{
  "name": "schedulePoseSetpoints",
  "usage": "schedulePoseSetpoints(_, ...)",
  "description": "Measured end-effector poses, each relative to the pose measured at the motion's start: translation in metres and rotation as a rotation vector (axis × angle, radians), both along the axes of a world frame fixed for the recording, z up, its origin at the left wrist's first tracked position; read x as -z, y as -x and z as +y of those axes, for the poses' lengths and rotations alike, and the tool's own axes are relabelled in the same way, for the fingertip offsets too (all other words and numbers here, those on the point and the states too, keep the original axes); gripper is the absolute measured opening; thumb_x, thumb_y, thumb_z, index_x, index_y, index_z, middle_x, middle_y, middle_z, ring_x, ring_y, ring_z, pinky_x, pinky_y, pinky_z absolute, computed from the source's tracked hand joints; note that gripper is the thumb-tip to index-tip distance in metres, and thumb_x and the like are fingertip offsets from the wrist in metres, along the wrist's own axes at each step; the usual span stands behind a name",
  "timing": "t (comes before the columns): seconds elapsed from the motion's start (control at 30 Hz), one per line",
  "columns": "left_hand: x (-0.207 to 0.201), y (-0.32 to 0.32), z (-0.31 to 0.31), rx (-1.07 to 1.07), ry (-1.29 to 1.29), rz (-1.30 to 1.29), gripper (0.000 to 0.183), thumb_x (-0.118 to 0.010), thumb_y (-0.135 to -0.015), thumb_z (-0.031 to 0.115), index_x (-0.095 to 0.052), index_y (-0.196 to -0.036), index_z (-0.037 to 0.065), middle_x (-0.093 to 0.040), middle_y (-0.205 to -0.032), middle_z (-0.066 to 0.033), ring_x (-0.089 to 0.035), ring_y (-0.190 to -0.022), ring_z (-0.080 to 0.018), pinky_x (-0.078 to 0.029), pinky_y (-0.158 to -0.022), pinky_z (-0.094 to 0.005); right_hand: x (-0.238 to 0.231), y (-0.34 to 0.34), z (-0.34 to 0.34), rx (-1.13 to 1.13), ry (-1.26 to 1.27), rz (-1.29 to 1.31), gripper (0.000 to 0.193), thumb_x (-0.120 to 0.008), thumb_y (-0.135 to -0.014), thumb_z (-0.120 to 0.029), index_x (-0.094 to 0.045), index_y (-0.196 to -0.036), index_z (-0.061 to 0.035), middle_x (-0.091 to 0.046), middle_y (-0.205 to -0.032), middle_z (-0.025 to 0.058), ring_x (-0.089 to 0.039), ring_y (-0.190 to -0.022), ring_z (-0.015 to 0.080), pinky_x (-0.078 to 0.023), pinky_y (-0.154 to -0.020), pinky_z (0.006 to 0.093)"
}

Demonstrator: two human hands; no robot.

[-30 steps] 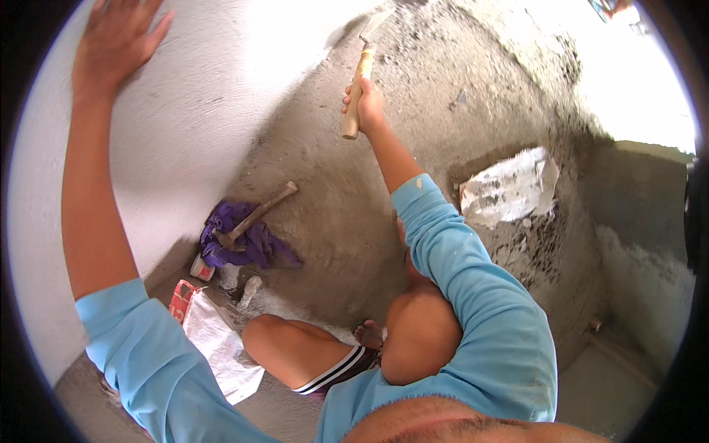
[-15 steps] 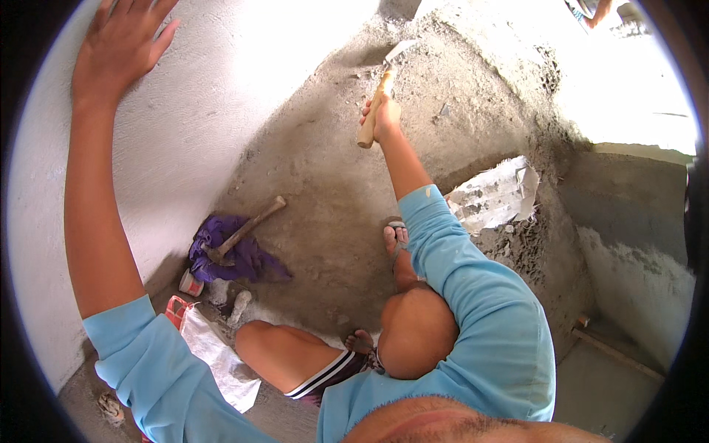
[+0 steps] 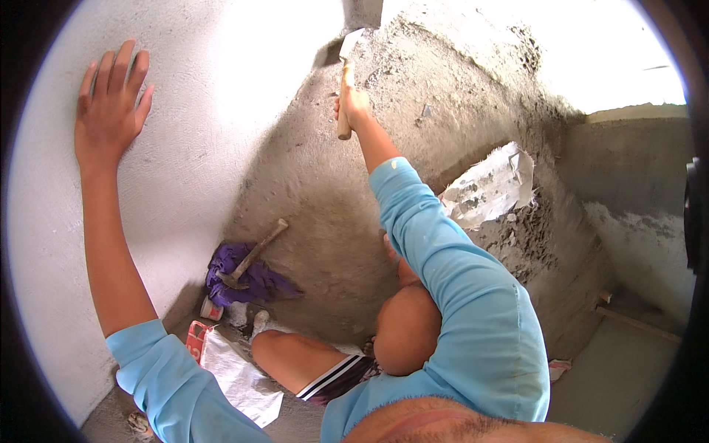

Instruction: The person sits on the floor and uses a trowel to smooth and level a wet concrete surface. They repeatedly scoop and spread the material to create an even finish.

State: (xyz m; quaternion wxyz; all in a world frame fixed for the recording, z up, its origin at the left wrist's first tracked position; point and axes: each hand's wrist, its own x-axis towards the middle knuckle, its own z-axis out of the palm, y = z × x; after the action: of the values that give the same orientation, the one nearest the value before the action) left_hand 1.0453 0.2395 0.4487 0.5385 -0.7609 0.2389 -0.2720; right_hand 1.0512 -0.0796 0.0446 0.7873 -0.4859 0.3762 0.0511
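My left hand (image 3: 111,118) rests flat against the pale plastered wall (image 3: 173,162), its fingers spread and holding nothing. At the far end of the rough, grey floor, my right hand (image 3: 356,105) is closed round the thick wooden handle of a trowel (image 3: 345,125). Its bright metal blade (image 3: 351,44) points away from me, close to the foot of the wall and beside a grey block-like post (image 3: 362,12). Glare partly washes out the blade's outline, and I cannot tell whether it touches the floor.
Left of my knees, a wooden-handled hammer (image 3: 255,255) lies on a purple cloth (image 3: 229,288). Near it are a small tub (image 3: 211,308) and a white sack (image 3: 236,369). Another dirty white sack (image 3: 491,184) lies right of my arm, beside loose rubble (image 3: 528,240).
My right hand has carried the trowel leftward and a little farther away, nearer the wall. My left hand sits lower in the picture, still on the wall. The view has shifted slightly.
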Motion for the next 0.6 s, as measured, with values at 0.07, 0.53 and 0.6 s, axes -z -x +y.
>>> schedulePoseSetpoints(0.07, -0.006, 0.007, 0.004, -0.058, -0.033, 0.006, 0.06, -0.044, -0.098, 0.062, -0.034, -0.149, 0.032, -0.034, -0.153, 0.0075, -0.034, -0.141, -0.0116, -0.017, -0.124, -0.0356, -0.009, 0.024, 0.007, 0.056, -0.012, -0.005, 0.028, -0.042, -0.104, -0.03, -0.048, -0.109, -0.0027, -0.057, -0.076, 0.0111, -0.056, -0.054, 0.0197, -0.05, -0.043, 0.0383)
schedulePoseSetpoints(0.53, 0.003, -0.002, 0.003, -0.005, -0.057, 0.002, 0.063, -0.047, -0.101, 0.054, -0.028, -0.155, 0.027, -0.029, -0.158, 0.0059, -0.035, -0.141, -0.0124, -0.031, -0.12, -0.0314, -0.013, 0.134, 0.016, -0.065, 0.084, -0.057, 0.03, -0.044, -0.104, -0.032, -0.05, -0.11, -0.0025, -0.059, -0.078, 0.0104, -0.059, -0.056, 0.0196, -0.053, -0.045, 0.0411)
schedulePoseSetpoints(0.6, 0.002, -0.011, 0.014, 0.068, -0.048, 0.003, 0.063, -0.05, -0.102, 0.05, -0.028, -0.155, 0.026, -0.029, -0.159, 0.0048, -0.037, -0.14, -0.0139, -0.037, -0.118, -0.031, -0.02, 0.133, 0.041, -0.167, -0.019, -0.04, 0.033, -0.045, -0.104, -0.032, -0.051, -0.113, -0.0012, -0.061, -0.078, 0.0119, -0.06, -0.056, 0.0208, -0.053, -0.045, 0.0415)
